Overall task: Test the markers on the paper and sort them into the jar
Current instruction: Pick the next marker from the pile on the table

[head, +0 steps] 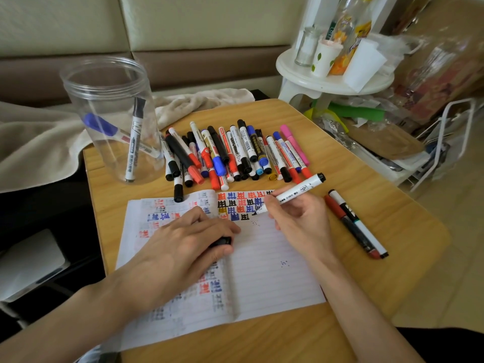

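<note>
An open lined notebook [262, 260] lies on the wooden table, its upper part covered in red, blue and black test marks. My right hand [301, 221] grips a white marker [293, 193] with its tip on the paper below the marks. My left hand [188, 239] rests on the left page and holds a black cap [222, 241] under its fingers. A clear plastic jar [110, 119] stands at the table's far left with a blue-capped and a black-capped marker inside. A pile of several markers [230, 153] lies behind the notebook.
Two markers, one red and one black-and-white [356, 224], lie to the right of my right hand. A beige cloth [39, 142] drapes behind the jar. A white stool [332, 77] with bottles and cups stands at the back right, with clutter beside it.
</note>
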Motion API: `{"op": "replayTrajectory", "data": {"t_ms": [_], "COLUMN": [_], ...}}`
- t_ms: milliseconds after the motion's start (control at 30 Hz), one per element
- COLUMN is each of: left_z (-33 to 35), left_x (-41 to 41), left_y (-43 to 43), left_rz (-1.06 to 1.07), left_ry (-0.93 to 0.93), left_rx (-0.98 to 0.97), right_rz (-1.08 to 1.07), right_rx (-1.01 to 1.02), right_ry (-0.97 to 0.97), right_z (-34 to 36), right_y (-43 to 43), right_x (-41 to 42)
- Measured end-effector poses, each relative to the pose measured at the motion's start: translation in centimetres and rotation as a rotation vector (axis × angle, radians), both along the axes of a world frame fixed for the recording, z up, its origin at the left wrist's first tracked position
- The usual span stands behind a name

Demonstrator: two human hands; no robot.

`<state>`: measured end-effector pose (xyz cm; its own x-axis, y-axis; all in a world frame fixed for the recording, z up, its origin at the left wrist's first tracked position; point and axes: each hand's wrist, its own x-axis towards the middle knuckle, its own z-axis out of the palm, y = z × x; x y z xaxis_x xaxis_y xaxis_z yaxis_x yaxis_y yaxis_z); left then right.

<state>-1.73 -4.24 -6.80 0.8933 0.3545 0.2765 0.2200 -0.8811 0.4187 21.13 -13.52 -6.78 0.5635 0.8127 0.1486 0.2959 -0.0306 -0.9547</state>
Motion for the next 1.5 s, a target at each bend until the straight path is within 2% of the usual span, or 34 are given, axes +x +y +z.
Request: {"op": "replayTrajectory", "data": {"t_ms": [900, 1100, 1300, 1500], "left_z": [-0.38, -0.30, -0.40, -0.42], "left_x": [0.09, 0.15, 0.12, 0.17], "left_y": [0.20, 0.17, 0.12, 0.19], "left_rz": [0.009, 0.020, 0.023, 0.023], "left_ry": [0.006, 0.000, -0.007, -0.002], "left_rx": [0.007, -0.002, 0.000, 0.000], "right_rz": [0.032, -0.067, -0.062, 0.004], "right_rx": [-0.012, -0.031, 0.011, 0.021], "right_ry": [-0.035, -0.085, 0.026, 0.023], "right_z": [-0.30, -0.27, 0.02, 0.07], "right_y": [0.14, 0.05, -0.15, -0.08], "right_x": [-0.14, -0.10, -0.08, -0.14]}}
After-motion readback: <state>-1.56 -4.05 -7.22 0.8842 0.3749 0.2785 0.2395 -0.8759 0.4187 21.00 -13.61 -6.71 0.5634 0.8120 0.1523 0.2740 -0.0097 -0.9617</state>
